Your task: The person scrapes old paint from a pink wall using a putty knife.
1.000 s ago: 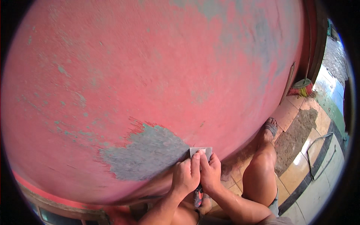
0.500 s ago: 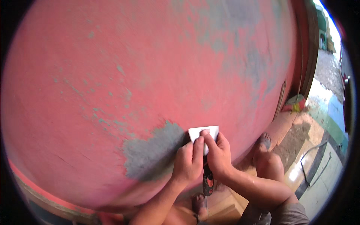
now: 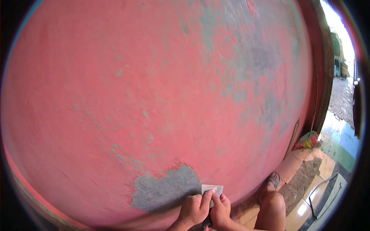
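A paint scraper (image 3: 212, 188) with a broad pale blade and a dark handle stands against the red-painted wall (image 3: 115, 96). Both my hands are closed on it. My left hand (image 3: 195, 209) grips from the left side, and my right hand (image 3: 221, 211) wraps it from the right, thumbs close together behind the blade. Just left of the blade lies a ragged grey patch (image 3: 165, 189) where red paint is gone. Most of the handle is hidden by my fingers and the picture's lower edge.
My bent knee (image 3: 273, 206) and a foot (image 3: 273, 179) are right of my hands, near the wall's base. A broom head (image 3: 307, 141) leans in the corner by the dark door frame (image 3: 323, 77). A black cable (image 3: 313, 200) lies across floor pieces at right.
The view has tilted upward, so wall and hands sit lower in the picture. The blade has slid slightly down the wall relative to the grey patch. Both hands keep their grip.
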Tool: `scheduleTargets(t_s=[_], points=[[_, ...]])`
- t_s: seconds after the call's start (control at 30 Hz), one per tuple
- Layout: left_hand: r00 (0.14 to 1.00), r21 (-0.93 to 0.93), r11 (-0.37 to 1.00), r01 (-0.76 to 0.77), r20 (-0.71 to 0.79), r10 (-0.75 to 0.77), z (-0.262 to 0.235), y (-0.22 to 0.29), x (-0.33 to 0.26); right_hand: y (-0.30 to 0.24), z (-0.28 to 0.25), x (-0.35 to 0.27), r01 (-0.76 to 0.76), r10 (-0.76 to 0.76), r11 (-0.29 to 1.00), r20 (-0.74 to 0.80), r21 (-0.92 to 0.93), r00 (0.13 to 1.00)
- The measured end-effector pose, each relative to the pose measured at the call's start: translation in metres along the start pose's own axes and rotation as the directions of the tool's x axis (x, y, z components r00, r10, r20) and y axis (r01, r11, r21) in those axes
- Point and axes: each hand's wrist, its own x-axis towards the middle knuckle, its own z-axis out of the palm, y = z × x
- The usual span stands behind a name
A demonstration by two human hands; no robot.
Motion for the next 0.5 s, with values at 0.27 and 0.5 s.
scheduleTargets(t_s=[0.27, 0.5], points=[[0.947, 0.105, 0.977, 0.184, 0.247, -0.204, -0.013, 0.009, 0.015, 0.001, -0.002, 0.010, -0.176, 0.178, 0.979, -0.009, 0.097, 0.984], [0.973, 0.119, 0.988, 0.101, 0.195, -0.123, -0.013, 0.007, 0.006, 0.014, -0.004, 0.006, -0.149, 0.159, 0.981, -0.068, 0.123, 0.985]])
